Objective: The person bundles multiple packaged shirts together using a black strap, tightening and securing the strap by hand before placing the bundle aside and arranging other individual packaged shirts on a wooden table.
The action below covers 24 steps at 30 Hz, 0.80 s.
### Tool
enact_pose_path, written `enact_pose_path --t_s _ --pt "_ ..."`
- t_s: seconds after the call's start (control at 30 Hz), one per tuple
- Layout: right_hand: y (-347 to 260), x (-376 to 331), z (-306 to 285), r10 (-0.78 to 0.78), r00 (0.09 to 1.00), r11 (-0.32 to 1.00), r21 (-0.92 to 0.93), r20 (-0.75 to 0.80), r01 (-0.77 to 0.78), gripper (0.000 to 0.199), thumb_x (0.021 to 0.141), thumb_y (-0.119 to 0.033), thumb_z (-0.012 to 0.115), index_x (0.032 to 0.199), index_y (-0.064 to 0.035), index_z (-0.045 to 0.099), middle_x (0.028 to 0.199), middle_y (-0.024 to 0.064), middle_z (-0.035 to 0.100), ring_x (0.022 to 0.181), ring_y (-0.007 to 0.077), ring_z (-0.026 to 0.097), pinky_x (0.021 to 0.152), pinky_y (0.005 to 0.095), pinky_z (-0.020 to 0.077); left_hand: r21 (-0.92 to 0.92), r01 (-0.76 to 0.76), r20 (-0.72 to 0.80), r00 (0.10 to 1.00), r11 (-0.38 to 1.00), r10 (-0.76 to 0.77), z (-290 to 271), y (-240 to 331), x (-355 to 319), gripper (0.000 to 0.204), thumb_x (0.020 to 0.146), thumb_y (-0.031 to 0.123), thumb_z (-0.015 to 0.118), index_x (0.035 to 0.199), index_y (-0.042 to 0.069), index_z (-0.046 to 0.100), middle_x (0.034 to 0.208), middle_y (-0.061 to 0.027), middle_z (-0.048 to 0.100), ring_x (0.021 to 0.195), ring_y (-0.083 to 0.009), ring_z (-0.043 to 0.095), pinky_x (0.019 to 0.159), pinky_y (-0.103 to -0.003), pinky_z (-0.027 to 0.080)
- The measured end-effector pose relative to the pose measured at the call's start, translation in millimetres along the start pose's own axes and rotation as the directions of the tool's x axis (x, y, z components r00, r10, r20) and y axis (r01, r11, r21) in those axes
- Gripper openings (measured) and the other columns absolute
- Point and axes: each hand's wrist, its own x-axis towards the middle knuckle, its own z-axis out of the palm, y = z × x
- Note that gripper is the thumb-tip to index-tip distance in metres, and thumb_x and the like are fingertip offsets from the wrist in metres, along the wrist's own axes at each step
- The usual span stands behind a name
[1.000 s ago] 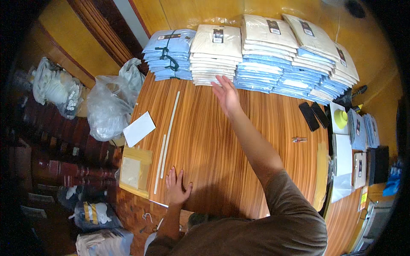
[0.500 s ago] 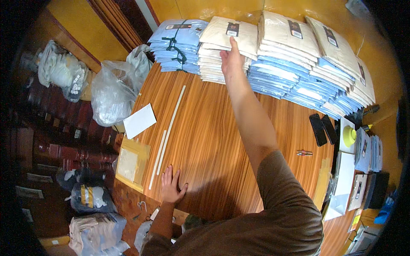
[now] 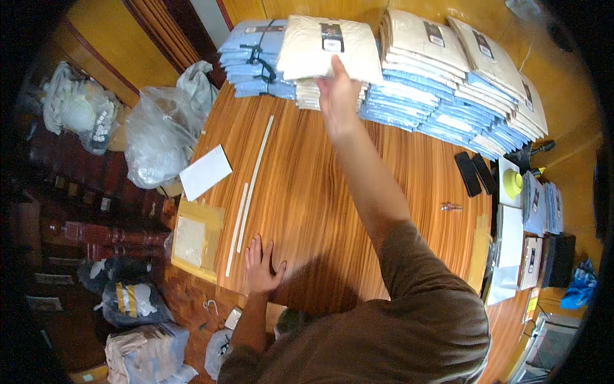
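Observation:
My right hand (image 3: 339,96) reaches to the far side of the table and grips the near edge of a folded cream garment (image 3: 299,48) in clear plastic, with a dark tag. Thumb on top, the fingers go underneath and are partly hidden. The garment is raised at its near edge above a stack of cream garments (image 3: 308,96). My left hand (image 3: 261,272) lies flat on the wooden table (image 3: 307,211), fingers spread, holding nothing. Close to it lie two thin pale strips (image 3: 256,169), one longer than the other.
Blue garments tied with dark cord (image 3: 233,64) stand left of the cream stack. More cream and blue stacks (image 3: 400,105) line the back right. Two black phones (image 3: 468,174), a pen (image 3: 451,207) and a white sheet (image 3: 206,171) lie on the table. Plastic bags (image 3: 157,137) sit at left.
My right hand has closed on the top cream garment and raised its near edge, bringing it slightly toward me. My left hand stays flat on the table. The whole view has shifted a little.

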Motion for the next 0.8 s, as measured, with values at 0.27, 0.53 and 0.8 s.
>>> enact_pose_path --t_s 0.27,0.53,0.8 --pt "11.3 -308.7 -212.2 0.447 0.860 0.842 -0.209 -0.246 -0.498 0.059 0.099 -0.011 0.069 0.149 -0.0024 0.038 0.143 0.0148 0.056 0.132 0.0295 0.056 0.112 0.0474 0.0492 -0.399 0.008 -0.116 0.991 0.917 -0.059 1.9 -25.4 -6.8 0.065 0.103 0.038 0.043 0.154 -0.002 0.039 0.160 -0.0243 0.041 0.151 -0.0449 0.033 0.126 -0.055 0.017" --pt "8.9 -443.1 -269.7 0.471 0.713 0.632 -0.366 -0.519 -0.683 0.050 0.098 -0.017 0.073 0.141 -0.0026 0.051 0.132 0.0109 0.064 0.122 0.0245 0.062 0.102 0.0399 0.0520 -0.422 -0.058 -0.100 0.995 0.905 0.018 8.6 -31.4 -9.7 0.078 0.092 0.033 0.074 0.148 -0.008 0.040 0.153 -0.0373 0.040 0.144 -0.0544 0.035 0.122 -0.061 0.020" --pt "-80.7 -425.2 -276.7 -0.212 0.939 0.346 -0.920 -0.269 -0.186 0.038 0.095 -0.027 0.079 0.114 0.0035 0.068 0.102 0.0092 0.071 0.097 0.0176 0.066 0.089 0.0320 0.0539 -0.679 0.023 -0.072 0.993 0.734 -0.097 25.6 -52.7 -23.8 0.082 0.093 0.032 0.073 0.155 -0.004 0.031 0.150 -0.0343 0.041 0.141 -0.0487 0.039 0.120 -0.058 0.026"
